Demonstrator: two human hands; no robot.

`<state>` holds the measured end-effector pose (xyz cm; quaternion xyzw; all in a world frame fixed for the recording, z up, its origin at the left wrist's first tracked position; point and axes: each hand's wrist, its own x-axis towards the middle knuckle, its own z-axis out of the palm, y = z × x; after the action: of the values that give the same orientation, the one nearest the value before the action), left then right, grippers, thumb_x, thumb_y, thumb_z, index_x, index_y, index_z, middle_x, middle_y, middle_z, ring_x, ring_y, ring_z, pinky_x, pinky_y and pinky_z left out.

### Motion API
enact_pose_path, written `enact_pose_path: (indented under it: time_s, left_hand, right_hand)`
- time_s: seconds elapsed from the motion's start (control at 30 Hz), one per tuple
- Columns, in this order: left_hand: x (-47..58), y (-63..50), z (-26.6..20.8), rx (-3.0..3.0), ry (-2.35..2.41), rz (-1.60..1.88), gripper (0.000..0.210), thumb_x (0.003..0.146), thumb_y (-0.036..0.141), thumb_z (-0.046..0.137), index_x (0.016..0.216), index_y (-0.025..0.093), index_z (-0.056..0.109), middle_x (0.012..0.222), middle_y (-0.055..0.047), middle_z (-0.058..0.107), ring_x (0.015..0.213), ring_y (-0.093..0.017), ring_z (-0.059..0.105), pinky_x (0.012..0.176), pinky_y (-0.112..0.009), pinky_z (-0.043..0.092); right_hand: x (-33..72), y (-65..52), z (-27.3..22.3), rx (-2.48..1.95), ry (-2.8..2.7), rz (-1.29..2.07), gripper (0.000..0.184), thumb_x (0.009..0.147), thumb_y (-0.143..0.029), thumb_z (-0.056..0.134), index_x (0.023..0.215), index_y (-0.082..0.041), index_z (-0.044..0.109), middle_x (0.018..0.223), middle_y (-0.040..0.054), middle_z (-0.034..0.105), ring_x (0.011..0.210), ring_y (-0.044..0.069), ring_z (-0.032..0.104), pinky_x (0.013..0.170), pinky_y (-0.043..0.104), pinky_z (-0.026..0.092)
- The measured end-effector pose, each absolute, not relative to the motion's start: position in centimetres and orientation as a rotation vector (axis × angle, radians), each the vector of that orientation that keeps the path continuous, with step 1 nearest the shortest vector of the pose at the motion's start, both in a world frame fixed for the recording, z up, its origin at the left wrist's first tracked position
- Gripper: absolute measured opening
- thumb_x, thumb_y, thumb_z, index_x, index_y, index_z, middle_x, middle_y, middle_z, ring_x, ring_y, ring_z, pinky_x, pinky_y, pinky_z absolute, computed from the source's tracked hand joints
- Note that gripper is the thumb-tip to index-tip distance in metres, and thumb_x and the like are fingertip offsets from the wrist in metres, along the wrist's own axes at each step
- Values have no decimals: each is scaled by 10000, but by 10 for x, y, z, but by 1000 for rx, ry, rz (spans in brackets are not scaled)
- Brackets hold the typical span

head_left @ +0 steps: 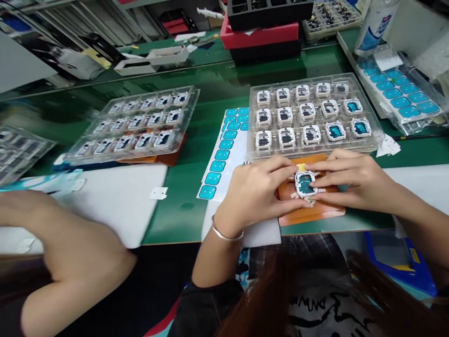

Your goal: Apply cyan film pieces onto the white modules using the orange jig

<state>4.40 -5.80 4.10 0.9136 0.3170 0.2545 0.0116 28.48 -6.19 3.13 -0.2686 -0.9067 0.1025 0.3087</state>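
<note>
A small white watch case with a teal film inside it lies on an orange pad at the table's front edge. My left hand holds the case from the left, its thumb low and its fingers at the upper corner. From the right, my right hand closes around the same case, with a fingertip on the teal film. Bits of white and yellow material show around the case. Just behind, a clear tray carries rows of similar cases, a few with teal film in them.
Sheets of teal stickers lie left of the tray. A second clear tray stands further left, near a co-worker's arm. Bagged teal stickers and a bottle are at the right. Red and black boxes are stacked behind.
</note>
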Motion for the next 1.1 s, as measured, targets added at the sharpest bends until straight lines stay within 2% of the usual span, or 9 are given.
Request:
enact_pose_path:
  time_s: [0.23,0.37,0.53,0.6,0.73,0.83,0.9,1.0,1.1]
  left_hand:
    - [43,-59,40,2890,992,733,530,866,634,587,1083,161,683,1035,-58,721,761,-164,687,515,-247,420]
    - [43,-59,38,2898,1026,672,584,881,683,514,1084,168,698,987,-69,691,628,-124,606,461,-242,336]
    - [45,-58,35,2897,1055,573,597,905,684,455,1043,171,726,936,-61,670,585,-109,551,458,-247,300]
    - [46,-57,35,2840,1052,591,591,894,686,471,1027,173,732,927,-56,660,614,-115,565,472,-240,327]
    - [51,-57,35,2597,952,838,494,871,613,586,1021,163,724,924,-56,629,735,-133,607,606,-249,481]
    - [58,-59,31,2429,815,1069,415,842,531,676,1055,177,705,947,-56,607,775,-127,597,671,-267,531]
    - [63,-60,28,2418,699,1113,520,788,561,713,1161,200,667,1017,-75,601,841,-147,596,713,-297,552]
    - [67,-60,24,2468,617,1162,692,749,581,737,1330,247,564,1105,-95,580,960,-186,586,783,-345,559]
    - [67,-59,24,2489,611,1279,611,814,463,738,1358,268,537,1094,-76,571,953,-170,587,781,-329,556]
  right_hand:
    - [286,-62,32,-713,-2403,285,153,912,-294,639,912,-217,772,1120,91,741,773,195,586,670,361,538]
    - [286,-63,32,-733,-2440,293,171,922,-307,627,918,-216,772,1137,90,735,768,198,569,673,365,530]
    - [286,-63,29,-784,-2510,294,202,940,-290,590,882,-229,774,1123,72,738,779,200,564,676,360,517]
    - [286,-61,29,-768,-2491,299,169,919,-309,622,889,-228,766,1085,74,748,777,200,568,675,354,518]
    - [286,-60,31,-757,-2401,344,157,866,-331,681,943,-196,701,921,78,737,745,186,584,637,312,503]
    - [285,-64,32,-828,-2311,516,251,794,-318,747,966,-199,608,787,16,650,687,152,589,587,258,468]
    - [283,-67,31,-817,-2169,708,359,744,-314,791,985,-217,544,772,-21,608,648,125,582,567,233,458]
    - [281,-67,30,-740,-1927,1071,499,711,-292,831,1031,-243,451,812,-35,619,650,104,597,539,199,441]
    - [281,-66,31,-616,-1748,1524,573,724,-288,834,1075,-254,382,943,8,673,734,113,661,572,185,467]
